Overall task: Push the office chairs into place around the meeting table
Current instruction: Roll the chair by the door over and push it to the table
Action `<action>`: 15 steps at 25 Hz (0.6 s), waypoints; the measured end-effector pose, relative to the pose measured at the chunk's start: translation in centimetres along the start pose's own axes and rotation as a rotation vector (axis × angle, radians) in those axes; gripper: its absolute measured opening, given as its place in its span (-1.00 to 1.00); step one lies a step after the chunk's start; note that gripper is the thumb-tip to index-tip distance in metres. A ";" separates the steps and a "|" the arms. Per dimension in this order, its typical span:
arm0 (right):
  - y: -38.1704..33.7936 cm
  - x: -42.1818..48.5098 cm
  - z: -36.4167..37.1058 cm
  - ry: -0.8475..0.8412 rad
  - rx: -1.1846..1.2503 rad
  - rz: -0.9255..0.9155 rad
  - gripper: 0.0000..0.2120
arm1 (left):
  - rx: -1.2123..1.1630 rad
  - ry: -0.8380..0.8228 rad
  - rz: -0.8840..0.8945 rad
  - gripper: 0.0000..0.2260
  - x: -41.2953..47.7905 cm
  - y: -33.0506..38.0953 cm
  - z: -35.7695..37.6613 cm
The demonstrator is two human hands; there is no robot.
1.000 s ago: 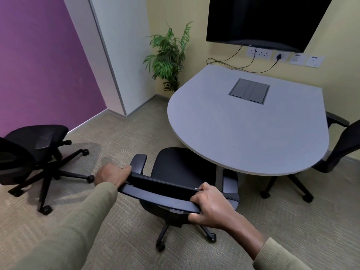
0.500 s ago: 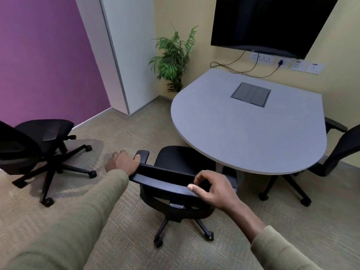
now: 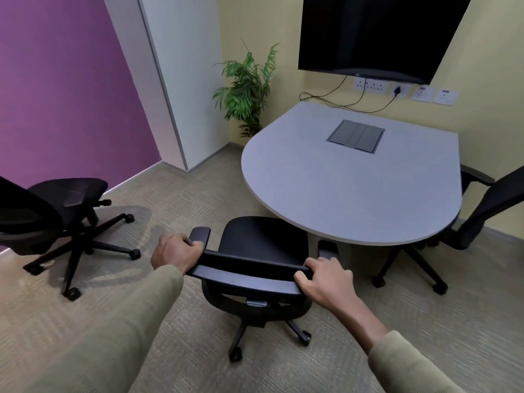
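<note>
A black office chair [image 3: 261, 245] stands in front of me at the near curved edge of the grey meeting table [image 3: 354, 194]. Its seat front and right armrest reach under the tabletop. My left hand [image 3: 175, 252] grips the left end of the chair's backrest top. My right hand [image 3: 326, 280] grips the right end. A second black chair [image 3: 65, 211] stands away from the table at the left, near the purple wall. A third black chair [image 3: 465, 222] sits at the table's right side, partly cut off by the frame.
A potted plant [image 3: 246, 89] stands in the far corner beside a white pillar. A dark wall screen [image 3: 380, 35] hangs above the table, with cables running down to wall sockets. A grey cable hatch [image 3: 355, 136] is set into the tabletop. Carpet covers the floor.
The chair has rolled forward, further under the table. My right hand loosened half a second ago and now grips the backrest end again. My view has moved closer to the table.
</note>
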State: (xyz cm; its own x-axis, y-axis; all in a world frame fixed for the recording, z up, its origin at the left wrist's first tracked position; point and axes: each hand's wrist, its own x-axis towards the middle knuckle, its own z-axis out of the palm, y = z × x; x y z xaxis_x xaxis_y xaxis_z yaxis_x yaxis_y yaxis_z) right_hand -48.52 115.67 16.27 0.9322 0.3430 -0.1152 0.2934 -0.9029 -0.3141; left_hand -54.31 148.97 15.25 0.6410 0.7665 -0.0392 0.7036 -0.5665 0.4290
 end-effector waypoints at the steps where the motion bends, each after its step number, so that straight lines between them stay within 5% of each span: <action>1: 0.2 -1.0 0.3 0.019 0.007 0.001 -0.65 | 0.006 -0.003 0.007 -0.80 -0.3 -0.4 0.1; 15: -1.2 -10.6 4.7 0.351 -0.018 0.173 -0.46 | 0.009 -0.108 0.234 -0.76 0.9 0.7 0.6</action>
State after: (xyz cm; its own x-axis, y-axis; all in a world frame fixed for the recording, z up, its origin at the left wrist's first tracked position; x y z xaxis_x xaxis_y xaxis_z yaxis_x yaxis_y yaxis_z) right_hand -59.77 114.27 13.48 0.9831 0.0789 0.1650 0.1264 -0.9452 -0.3010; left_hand -53.05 149.14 14.98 0.8155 0.5777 -0.0361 0.5345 -0.7277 0.4299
